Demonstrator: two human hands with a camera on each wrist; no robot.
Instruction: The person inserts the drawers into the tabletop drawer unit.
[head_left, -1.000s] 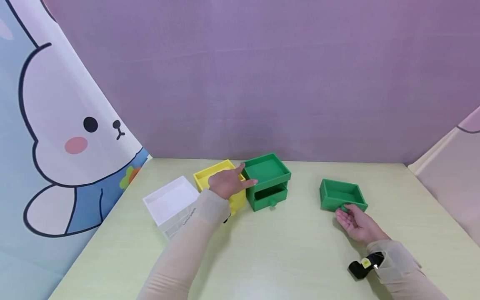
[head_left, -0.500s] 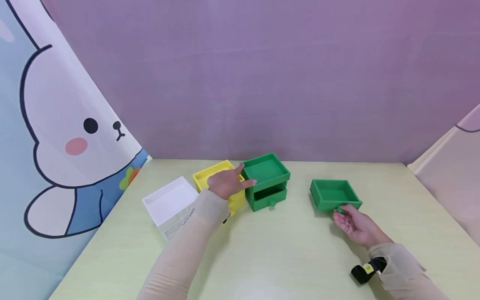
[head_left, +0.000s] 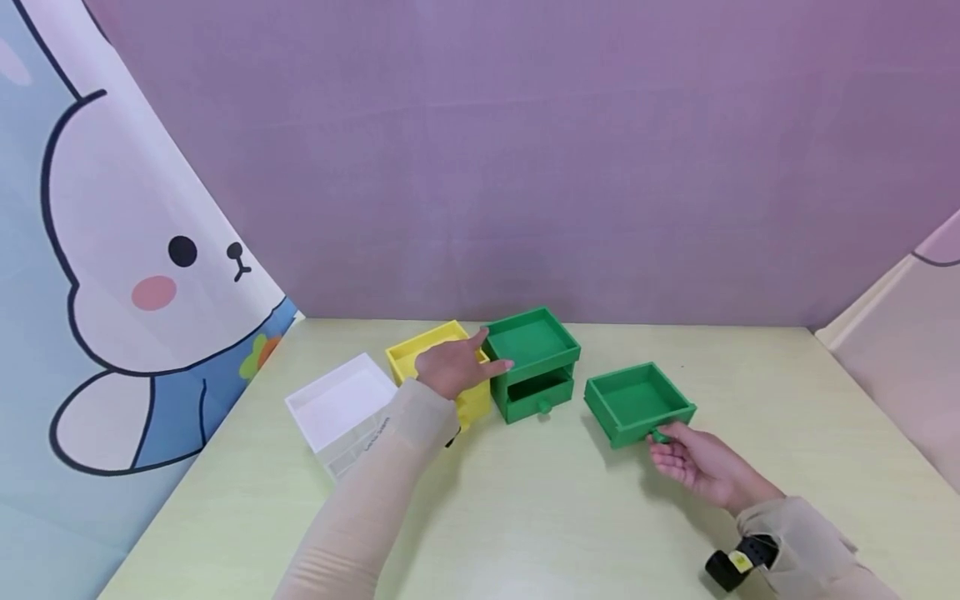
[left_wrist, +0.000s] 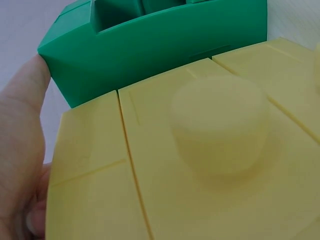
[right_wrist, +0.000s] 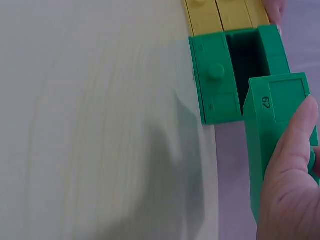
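My right hand (head_left: 705,467) pinches the knob (head_left: 658,435) of a loose green drawer (head_left: 637,398), which is tilted and casts a shadow on the table. To its left stands a small green cabinet (head_left: 534,340) with an open upper slot and a knobbed lower drawer (head_left: 545,398) in place. My left hand (head_left: 448,368) lies across the yellow cabinet (head_left: 420,345), thumb and forefinger spread against the green cabinet's side. The left wrist view shows the yellow front with its round knob (left_wrist: 220,120). In the right wrist view, the loose drawer (right_wrist: 287,100) overlaps the slot's edge.
A white box (head_left: 341,400) stands left of the yellow cabinet, partly behind my left sleeve. Behind the pale wooden table (head_left: 525,517) hangs a purple cloth (head_left: 525,167). A cartoon-printed sheet (head_left: 150,292) hangs at the left.
My right hand has carried the green drawer leftward, nearer the green cabinet, and turned it somewhat. My left hand has stayed in place.
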